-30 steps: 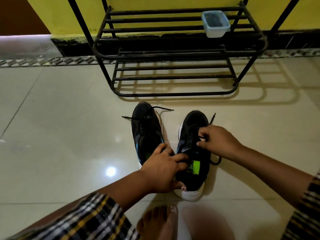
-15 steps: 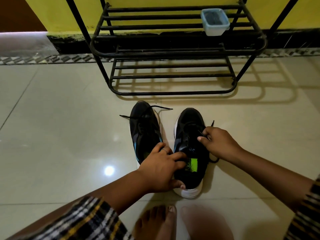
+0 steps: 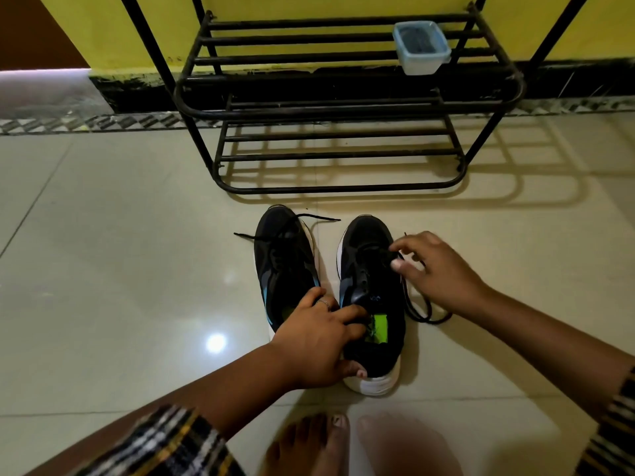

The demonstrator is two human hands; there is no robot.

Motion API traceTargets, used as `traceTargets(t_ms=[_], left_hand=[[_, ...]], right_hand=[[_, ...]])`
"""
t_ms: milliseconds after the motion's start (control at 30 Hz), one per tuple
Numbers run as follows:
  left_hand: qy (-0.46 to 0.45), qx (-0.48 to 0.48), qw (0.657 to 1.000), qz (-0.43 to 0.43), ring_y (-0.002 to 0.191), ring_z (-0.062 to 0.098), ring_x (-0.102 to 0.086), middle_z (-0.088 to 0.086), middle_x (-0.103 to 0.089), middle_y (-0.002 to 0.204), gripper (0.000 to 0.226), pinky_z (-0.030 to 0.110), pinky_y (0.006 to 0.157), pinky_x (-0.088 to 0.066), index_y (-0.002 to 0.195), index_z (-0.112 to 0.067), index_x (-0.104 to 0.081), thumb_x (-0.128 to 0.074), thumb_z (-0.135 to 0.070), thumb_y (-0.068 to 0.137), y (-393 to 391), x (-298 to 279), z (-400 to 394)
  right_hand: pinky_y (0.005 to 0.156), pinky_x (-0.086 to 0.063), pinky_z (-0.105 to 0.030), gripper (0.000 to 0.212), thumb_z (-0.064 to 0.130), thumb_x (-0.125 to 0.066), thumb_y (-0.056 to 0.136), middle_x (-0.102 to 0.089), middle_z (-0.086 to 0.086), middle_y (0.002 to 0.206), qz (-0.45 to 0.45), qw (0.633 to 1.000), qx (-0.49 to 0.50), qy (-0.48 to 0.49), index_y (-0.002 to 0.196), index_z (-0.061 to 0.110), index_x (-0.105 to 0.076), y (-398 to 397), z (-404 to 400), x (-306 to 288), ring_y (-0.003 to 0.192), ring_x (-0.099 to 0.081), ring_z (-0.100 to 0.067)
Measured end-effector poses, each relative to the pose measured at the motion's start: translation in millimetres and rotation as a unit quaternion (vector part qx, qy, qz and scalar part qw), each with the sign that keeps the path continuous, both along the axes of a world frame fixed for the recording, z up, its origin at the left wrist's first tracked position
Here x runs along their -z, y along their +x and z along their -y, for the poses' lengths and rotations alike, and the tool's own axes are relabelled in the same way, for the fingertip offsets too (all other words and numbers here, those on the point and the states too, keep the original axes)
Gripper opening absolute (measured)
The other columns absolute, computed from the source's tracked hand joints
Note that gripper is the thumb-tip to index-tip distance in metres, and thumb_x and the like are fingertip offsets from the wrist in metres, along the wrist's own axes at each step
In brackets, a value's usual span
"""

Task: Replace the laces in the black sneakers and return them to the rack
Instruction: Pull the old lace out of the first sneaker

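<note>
Two black sneakers with white soles stand side by side on the floor, toes toward the rack. The left sneaker (image 3: 283, 266) has loose black lace ends trailing off its toe. My left hand (image 3: 318, 341) grips the heel collar of the right sneaker (image 3: 369, 255), thumb at the heel, fingers inside by the green insole label. My right hand (image 3: 436, 269) pinches the black lace (image 3: 417, 309) at the upper eyelets of that sneaker; a loop of lace lies on the floor beside it.
A black metal shoe rack (image 3: 338, 108) stands against the yellow wall just beyond the sneakers. A small clear plastic container (image 3: 421, 46) with dark contents sits on its upper shelf at the right. My bare feet (image 3: 309, 444) are at the bottom edge on glossy tile.
My right hand has moved up toward the toe end of the right sneaker's lacing, drawing lace out to the right. My left hand has kept its hold on the heel.
</note>
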State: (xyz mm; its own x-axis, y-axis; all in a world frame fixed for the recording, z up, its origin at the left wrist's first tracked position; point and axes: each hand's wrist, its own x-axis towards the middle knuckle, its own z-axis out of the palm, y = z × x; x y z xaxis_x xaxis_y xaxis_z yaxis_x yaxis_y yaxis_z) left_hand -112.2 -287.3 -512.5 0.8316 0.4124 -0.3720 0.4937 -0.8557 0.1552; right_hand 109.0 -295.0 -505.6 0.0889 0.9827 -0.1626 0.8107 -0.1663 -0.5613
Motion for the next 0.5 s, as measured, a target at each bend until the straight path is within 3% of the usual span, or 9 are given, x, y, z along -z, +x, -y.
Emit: traceTargets(t_ms=[67,233,367,500], left_hand=[[0.003,0.002,1.0,-0.007,0.128,0.031,-0.035,-0.009,-0.026,0.15,0.061,0.046,0.114,-0.002,0.137,-0.029,-0.042,-0.04,-0.065,0.088,1,-1,0],[0.003,-0.001,1.0,-0.009,0.13,0.031,-0.033,-0.008,-0.026,0.151,0.059,0.045,0.114,-0.001,0.136,-0.029,-0.043,-0.041,-0.064,0.088,0,-1,1],[0.001,-0.001,1.0,-0.01,0.129,0.032,-0.034,-0.007,-0.027,0.151,0.058,0.045,0.114,-0.002,0.136,-0.028,-0.044,-0.042,-0.062,0.088,1,-2,0],[0.006,0.002,1.0,-0.007,0.127,0.03,-0.037,-0.009,-0.029,0.15,0.058,0.045,0.114,-0.006,0.135,-0.03,-0.044,-0.042,-0.063,0.088,1,-2,-1]], right_hand=[[0.094,-0.04,-0.035,0.036,0.036,-0.052,0.092,-0.049,-0.003,0.12,0.065,0.996,-0.06,0.01,0.125,0.024,-0.057,-14,2,2,0.115,-0.042,-0.02],[0.095,-0.039,-0.038,0.039,0.036,-0.048,0.092,-0.036,-0.002,0.125,0.198,0.973,-0.116,-0.026,0.128,0.023,-0.051,-27,0,4,0.12,-0.031,-0.022],[0.093,-0.038,-0.034,0.034,0.036,-0.055,0.088,-0.037,0.0,0.117,0.173,0.978,-0.117,-0.015,0.121,0.026,-0.054,-25,4,0,0.116,-0.032,-0.02],[0.095,-0.028,-0.032,0.032,0.037,-0.062,0.084,-0.036,0.005,0.124,0.133,0.984,-0.121,-0.017,0.115,0.031,-0.06,-20,10,-2,0.122,-0.027,-0.016]])
